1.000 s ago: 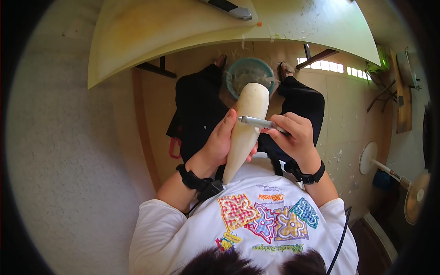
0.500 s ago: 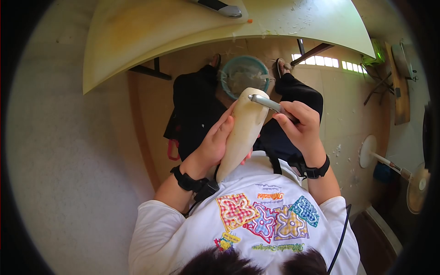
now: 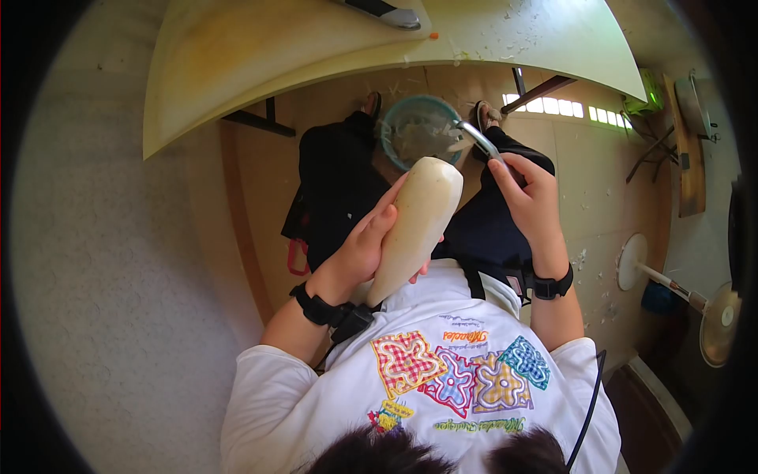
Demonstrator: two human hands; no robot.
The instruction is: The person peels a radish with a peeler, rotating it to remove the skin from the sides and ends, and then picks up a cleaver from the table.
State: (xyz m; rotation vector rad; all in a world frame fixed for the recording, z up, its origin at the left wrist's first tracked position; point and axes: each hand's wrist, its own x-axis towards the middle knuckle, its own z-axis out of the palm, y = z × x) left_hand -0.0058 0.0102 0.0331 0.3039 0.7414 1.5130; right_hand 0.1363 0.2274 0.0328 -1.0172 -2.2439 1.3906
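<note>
Lifted clear of the white radish [image 3: 424, 209] (still clasped by the left hand [image 3: 368, 243]), the peeler [image 3: 484, 143] is gripped by the right hand [image 3: 534, 201].

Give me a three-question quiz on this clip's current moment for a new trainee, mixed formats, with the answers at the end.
1. What does the left hand hold?
a) a spoon
b) the radish
c) a towel

2. True or false: the peeler in the right hand is apart from the radish.

3. Fill the gap: the blue bucket stands between the two ___.

Key: 1. b; 2. true; 3. feet.
</note>
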